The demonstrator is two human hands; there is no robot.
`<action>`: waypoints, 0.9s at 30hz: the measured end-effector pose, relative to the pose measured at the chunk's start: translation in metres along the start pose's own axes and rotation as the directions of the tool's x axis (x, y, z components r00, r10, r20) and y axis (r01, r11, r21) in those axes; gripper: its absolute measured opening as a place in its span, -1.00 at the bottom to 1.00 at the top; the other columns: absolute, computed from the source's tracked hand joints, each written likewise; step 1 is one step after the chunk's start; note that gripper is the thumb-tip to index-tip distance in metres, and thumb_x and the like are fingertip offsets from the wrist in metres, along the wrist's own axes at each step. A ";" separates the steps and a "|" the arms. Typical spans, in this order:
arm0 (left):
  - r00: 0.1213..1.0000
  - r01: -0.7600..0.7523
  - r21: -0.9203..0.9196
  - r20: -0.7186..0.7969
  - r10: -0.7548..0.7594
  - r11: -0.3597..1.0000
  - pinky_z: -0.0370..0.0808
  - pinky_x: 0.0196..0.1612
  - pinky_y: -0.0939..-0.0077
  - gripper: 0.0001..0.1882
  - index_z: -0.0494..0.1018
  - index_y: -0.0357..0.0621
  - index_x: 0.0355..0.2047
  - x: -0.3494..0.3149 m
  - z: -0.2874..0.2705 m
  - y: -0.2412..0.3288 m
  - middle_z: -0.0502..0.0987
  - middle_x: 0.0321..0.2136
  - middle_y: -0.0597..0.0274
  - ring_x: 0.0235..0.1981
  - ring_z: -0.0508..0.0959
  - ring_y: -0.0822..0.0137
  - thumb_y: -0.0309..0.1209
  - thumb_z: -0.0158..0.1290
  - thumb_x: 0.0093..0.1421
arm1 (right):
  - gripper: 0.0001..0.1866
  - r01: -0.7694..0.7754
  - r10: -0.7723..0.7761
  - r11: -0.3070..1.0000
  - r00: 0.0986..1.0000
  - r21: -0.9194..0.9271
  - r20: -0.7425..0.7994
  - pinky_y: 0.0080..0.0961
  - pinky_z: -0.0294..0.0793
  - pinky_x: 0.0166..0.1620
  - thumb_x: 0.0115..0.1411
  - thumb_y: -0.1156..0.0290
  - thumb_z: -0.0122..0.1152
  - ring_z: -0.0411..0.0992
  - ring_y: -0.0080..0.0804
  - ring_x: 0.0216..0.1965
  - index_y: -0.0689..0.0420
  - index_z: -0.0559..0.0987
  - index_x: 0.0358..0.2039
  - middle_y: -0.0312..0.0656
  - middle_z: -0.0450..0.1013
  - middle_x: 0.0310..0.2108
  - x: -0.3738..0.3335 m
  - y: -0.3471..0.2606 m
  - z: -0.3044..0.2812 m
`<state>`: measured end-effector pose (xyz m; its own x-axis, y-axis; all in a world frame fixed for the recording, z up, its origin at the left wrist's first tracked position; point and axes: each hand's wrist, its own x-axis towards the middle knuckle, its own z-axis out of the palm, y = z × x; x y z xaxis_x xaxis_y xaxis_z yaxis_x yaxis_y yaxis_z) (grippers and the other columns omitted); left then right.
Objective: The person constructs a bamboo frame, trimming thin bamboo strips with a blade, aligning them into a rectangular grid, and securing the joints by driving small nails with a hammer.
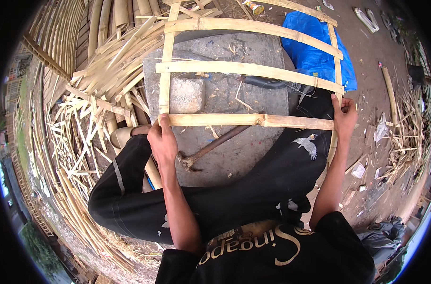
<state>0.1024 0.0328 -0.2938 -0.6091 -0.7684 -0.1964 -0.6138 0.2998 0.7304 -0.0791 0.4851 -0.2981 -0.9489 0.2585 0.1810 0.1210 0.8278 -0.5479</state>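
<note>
- Bamboo frame, pale and ladder-like (253,70), with flat split slats crossing two side rails, spans the space above a flat grey slab (262,146); whether it touches the slab cannot be told.
- Left hand (162,142): fingers closed on the frame's near left corner, thumb on top.
- Right hand (345,116): fingers closed around the right rail beside the nearest slat's end, some of them curled.
- Rough, pale, squarish block (187,94): on the slab, seen between the slats near the left rail.
- Brown hammer-like tool with a long handle (217,143): on the slab, just right of the left hand.
- Crumpled blue plastic sheeting (310,61): beyond the right hand, partly behind the frame.
- Loose split bamboo strips (125,57): heaped left of the slab.
</note>
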 end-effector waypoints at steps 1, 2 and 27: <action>1.000 0.007 0.002 -0.008 -0.007 1.000 0.29 -0.43 0.26 -0.41 0.43 -0.51 -0.36 -0.001 0.001 0.002 0.33 -0.67 0.07 -0.53 0.28 0.37 -0.05 -0.08 0.43 | -0.56 0.006 -0.006 1.000 1.000 -0.009 0.000 -0.54 0.36 -0.43 0.13 0.09 0.52 0.32 -0.59 -0.56 0.27 0.61 -0.39 -0.29 0.47 -0.60 0.000 -0.001 0.000; 1.000 0.021 0.030 0.006 -0.021 0.999 0.32 -0.39 0.26 -0.39 0.45 -0.52 -0.34 -0.002 -0.001 0.004 0.35 -0.65 0.08 -0.51 0.30 0.37 -0.03 -0.09 0.43 | -0.56 0.012 -0.012 1.000 1.000 -0.018 0.000 -0.54 0.36 -0.44 0.14 0.09 0.52 0.32 -0.60 -0.57 0.27 0.61 -0.40 -0.29 0.46 -0.60 0.001 -0.001 0.000; 0.984 0.075 -0.276 0.177 -0.026 0.958 0.13 -0.46 0.51 -0.43 0.46 -0.37 -0.36 0.005 -0.002 -0.018 0.28 -0.58 0.46 -0.50 0.18 0.58 0.00 -0.07 0.49 | -0.64 0.012 -0.007 0.998 0.996 0.054 -0.092 -0.50 0.36 -0.40 0.33 0.18 0.33 0.32 -0.55 -0.52 0.29 0.58 -0.19 -0.29 0.42 -0.54 -0.027 -0.002 -0.006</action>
<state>0.1113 0.0223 -0.3062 -0.6721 -0.6640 -0.3277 -0.4951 0.0739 0.8657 -0.0522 0.4792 -0.2968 -0.9190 0.2970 0.2593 0.0934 0.8029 -0.5888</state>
